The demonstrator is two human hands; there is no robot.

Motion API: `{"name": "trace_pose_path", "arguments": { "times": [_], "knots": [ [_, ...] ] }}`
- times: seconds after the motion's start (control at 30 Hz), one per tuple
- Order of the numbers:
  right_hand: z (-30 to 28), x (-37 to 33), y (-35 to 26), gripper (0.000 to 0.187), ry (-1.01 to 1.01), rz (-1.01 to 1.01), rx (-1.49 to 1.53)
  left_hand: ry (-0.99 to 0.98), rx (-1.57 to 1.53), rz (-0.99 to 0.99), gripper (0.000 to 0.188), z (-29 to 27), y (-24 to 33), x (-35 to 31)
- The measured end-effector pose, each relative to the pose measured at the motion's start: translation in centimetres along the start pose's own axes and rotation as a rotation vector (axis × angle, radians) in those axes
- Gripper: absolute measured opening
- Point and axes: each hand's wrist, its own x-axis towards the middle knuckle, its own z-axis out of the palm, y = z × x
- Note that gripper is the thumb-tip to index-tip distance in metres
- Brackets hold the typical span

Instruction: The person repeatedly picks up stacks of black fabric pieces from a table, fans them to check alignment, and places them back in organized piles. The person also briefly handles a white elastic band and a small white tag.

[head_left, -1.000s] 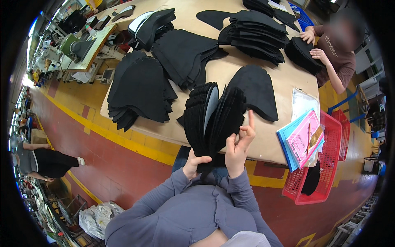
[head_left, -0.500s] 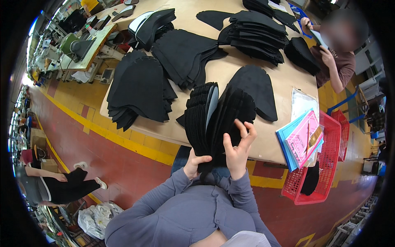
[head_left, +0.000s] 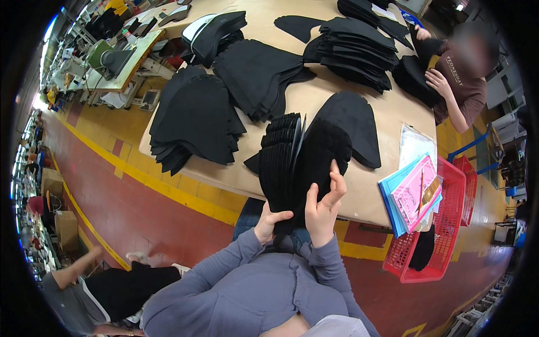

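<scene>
A thick fanned stack of black cut fabric pieces (head_left: 275,168) stands on edge over the near table edge. It is parted in the middle, with a thin greyish piece (head_left: 296,137) showing in the gap. My left hand (head_left: 267,224) is closed round the lower end of the stack, thumb across its front. On the right side, my right hand (head_left: 324,210) has its thumb and fingers apart, fingertips touching the face of the leaning right part. Behind the stack, a rounded black piece (head_left: 359,126) lies flat on the brown-covered table (head_left: 252,182).
More black stacks (head_left: 193,121) lie across the table. Booklets (head_left: 412,194) rest at the right corner, above a red plastic basket (head_left: 449,247). A co-worker (head_left: 460,84) handles black pieces at the far right; another person (head_left: 106,297) is at lower left.
My right fingers have come in against the stack's face, and its right part leans together more. The co-worker's hands have lowered to the black pieces. The person at lower left has moved nearer.
</scene>
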Motion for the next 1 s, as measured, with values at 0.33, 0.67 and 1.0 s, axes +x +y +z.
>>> {"name": "trace_pose_path", "arguments": {
  "times": [0.33, 0.67, 1.0],
  "knots": [
    [-0.7, 1.0, -1.9, 0.030, -0.220, 0.021, -0.284, 0.005, 0.015, 0.025, 0.070, -0.4, -0.6, 0.0],
    [-0.7, 1.2, -1.9, 0.038, -0.233, 0.025, -0.247, 0.008, 0.014, 0.042, 0.072, -0.3, -0.7, 0.1],
    [-0.5, 0.7, -1.7, 0.026, -0.253, 0.160, -0.238, 0.014, 0.014, 0.077, 0.069, -0.5, -1.2, 0.2]
  ]
}}
